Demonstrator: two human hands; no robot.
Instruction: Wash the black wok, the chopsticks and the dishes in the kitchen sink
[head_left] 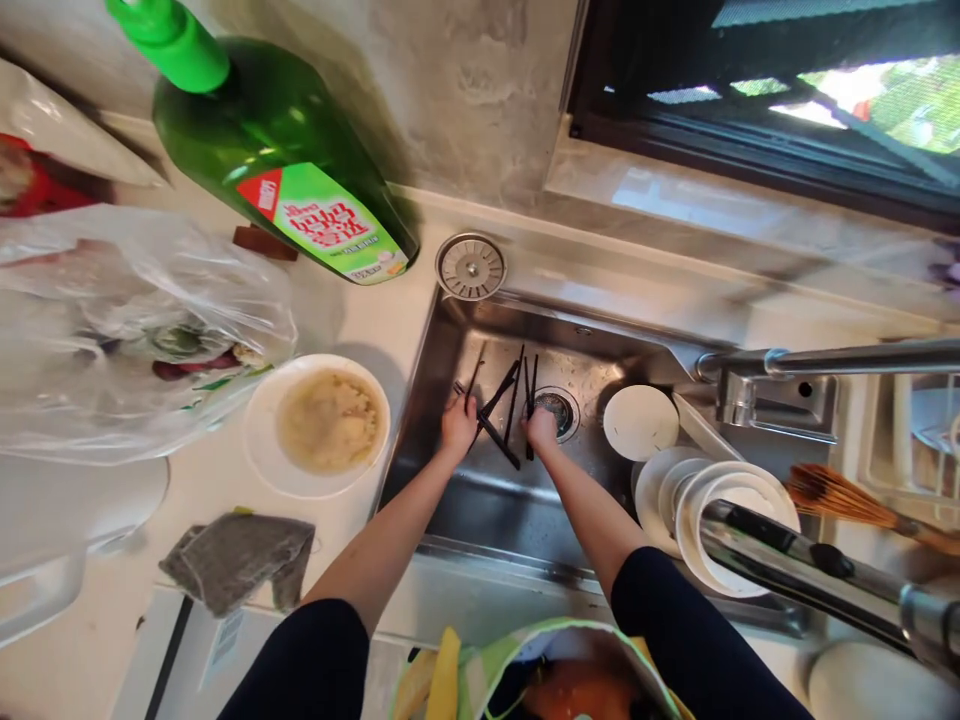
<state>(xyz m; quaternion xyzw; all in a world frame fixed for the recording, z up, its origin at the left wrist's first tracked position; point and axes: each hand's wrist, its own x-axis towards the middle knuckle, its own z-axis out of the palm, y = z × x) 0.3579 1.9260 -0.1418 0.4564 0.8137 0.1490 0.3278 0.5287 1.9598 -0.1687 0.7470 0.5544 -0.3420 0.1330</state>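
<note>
Down in the steel sink (510, 515), both of my hands are among dark chopsticks (496, 438). My left hand (458, 428) is closed round a few of them at the sink's left side. Beside the drain (564, 412), my right hand (541, 428) grips two or so more, their tips pointing toward the back wall. Several loose chopsticks lie crossed on the sink floor between the hands. My fingers partly hide the held ends. To the right, a white plate (641, 422) and a stack of white bowls (742, 490) stand in the sink.
Left of the sink are a bowl of cloudy liquid (255, 430), a grey cloth (232, 560), a plastic bag (90, 340) and a large green bottle (300, 160). A drain strainer (471, 268) sits behind. A faucet (817, 560) and whisk (840, 492) are at right.
</note>
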